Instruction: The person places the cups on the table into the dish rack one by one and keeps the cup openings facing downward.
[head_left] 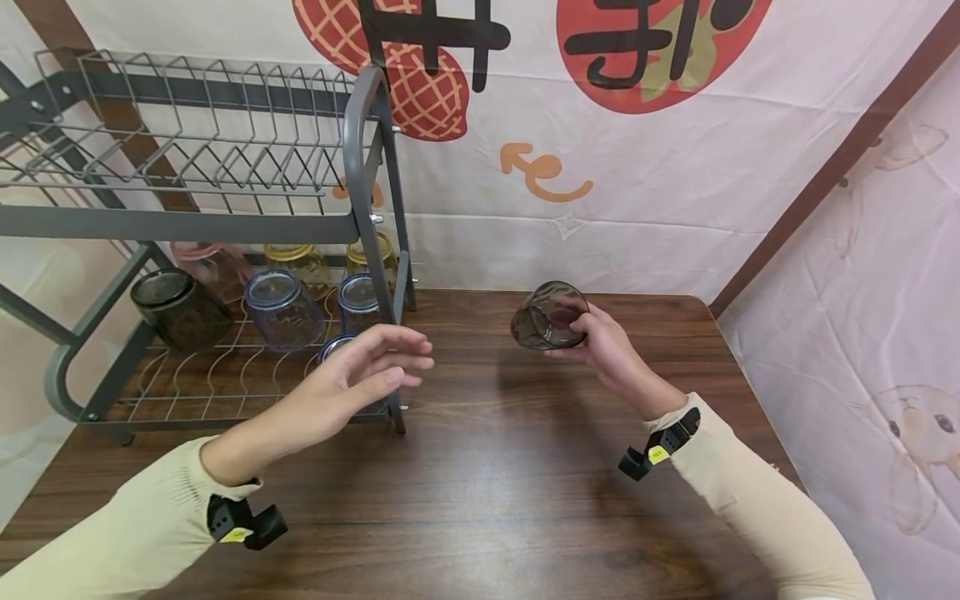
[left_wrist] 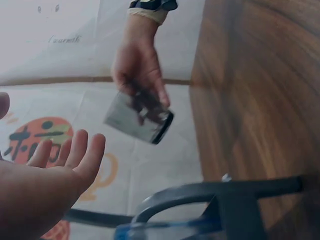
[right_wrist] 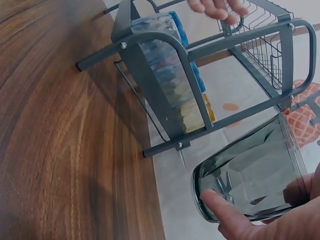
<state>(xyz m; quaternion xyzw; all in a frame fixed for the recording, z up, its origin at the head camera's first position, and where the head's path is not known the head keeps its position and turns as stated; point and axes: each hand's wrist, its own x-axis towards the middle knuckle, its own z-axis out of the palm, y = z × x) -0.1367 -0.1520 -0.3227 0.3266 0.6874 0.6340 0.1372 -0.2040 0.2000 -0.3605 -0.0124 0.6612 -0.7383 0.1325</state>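
Note:
Over the right part of the table, my right hand (head_left: 617, 354) holds a tinted grey glass (head_left: 534, 323) that leans on its side. Its thumb and fingers wrap one side of the glass, which shows close up in the right wrist view (right_wrist: 250, 172). My left hand (head_left: 352, 375) holds nothing; its fingers reach loosely toward the right, in front of the dish rack's right end. Behind that hand, a blue glass (head_left: 335, 343) on the rack's lower shelf is partly hidden. Also on that shelf are a dark glass (head_left: 183, 317) and another blue glass (head_left: 283, 315).
The two-tier grey dish rack (head_left: 172, 223) stands on the left of the wooden table (head_left: 480, 467). Its lower shelf also bears a pink glass (head_left: 216, 268) and yellow glasses (head_left: 302, 265) at the back. A printed cloth (head_left: 637, 208) hangs behind the table.

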